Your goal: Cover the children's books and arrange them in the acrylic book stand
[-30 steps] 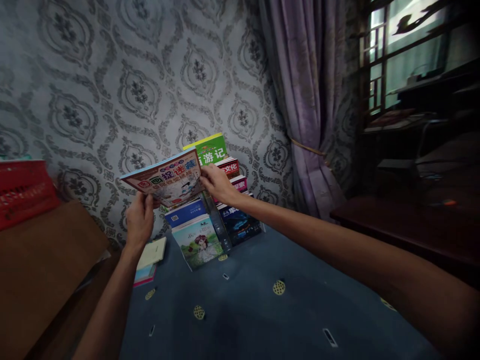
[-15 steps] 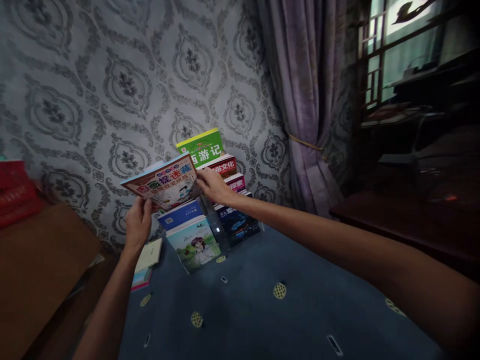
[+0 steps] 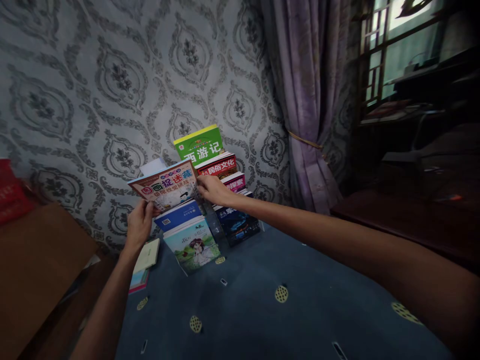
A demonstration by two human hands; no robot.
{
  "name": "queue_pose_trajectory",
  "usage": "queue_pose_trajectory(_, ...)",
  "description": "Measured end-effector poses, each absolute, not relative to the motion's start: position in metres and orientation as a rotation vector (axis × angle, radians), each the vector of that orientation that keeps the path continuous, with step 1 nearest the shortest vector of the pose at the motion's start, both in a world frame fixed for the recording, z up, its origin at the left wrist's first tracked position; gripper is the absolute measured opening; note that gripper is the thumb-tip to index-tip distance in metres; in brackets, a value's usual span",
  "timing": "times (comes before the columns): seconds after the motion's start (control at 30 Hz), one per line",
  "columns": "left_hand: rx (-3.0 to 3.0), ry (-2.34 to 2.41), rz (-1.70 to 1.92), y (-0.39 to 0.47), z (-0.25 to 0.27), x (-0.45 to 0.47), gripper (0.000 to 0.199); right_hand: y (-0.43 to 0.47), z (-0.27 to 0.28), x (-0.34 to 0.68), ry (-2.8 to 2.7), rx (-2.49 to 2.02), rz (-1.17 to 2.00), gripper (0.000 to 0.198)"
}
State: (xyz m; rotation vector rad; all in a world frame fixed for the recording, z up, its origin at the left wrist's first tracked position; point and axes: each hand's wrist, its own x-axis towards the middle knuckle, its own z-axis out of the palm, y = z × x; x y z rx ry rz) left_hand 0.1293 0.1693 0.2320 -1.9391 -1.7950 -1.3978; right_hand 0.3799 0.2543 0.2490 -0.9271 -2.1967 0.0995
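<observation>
A thin book (image 3: pixel 168 186) with a brown-edged picture cover and coloured Chinese characters is held between my two hands. Its left edge is gripped by my left hand (image 3: pixel 140 222), with the thumb on the front. My right hand (image 3: pixel 213 190) has its fingers closed at the right edge. Just in front of it stand a blue book (image 3: pixel 180 216) and a pale green book (image 3: pixel 193 245) with a girl on the cover. To the right is another row: a green book (image 3: pixel 200 146), a red book (image 3: pixel 221 169) and a dark blue book (image 3: pixel 240 222).
Beside my left forearm lies a small pile of books (image 3: pixel 147 256) on the blue patterned cloth (image 3: pixel 240 305). A cardboard box (image 3: pixel 41 265) stands at the left, with something red (image 3: pixel 13 195) above it. Behind are a patterned wall (image 3: pixel 120 75) and a tied purple curtain (image 3: pixel 305 110).
The held book has come down a little behind the blue book, its cover now less tilted. Both hands keep their grip and lower slightly with it.
</observation>
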Motion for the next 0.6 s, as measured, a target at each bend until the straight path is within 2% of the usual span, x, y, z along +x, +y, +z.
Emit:
queue_pose_trajectory(0.17, -1.89, -1.831, -1.352, 0.177, 0.228, 0.123, 0.033, 0.255, 0.253, 0.376, -2.227, -0.968, 0.129, 0.021)
queue_pose_trajectory(0.3, -1.897, -1.896, -1.282, 0.183, 0.229, 0.118, 0.032, 0.254, 0.261, 0.373, -2.263, -1.047, 0.412, 0.019)
queue_pose_trajectory(0.6, -1.734, -1.937, -0.781, 0.191, 0.227, 0.11, 0.027, 0.253, 0.272, 0.356, -2.284, -1.192, 0.691, 0.017)
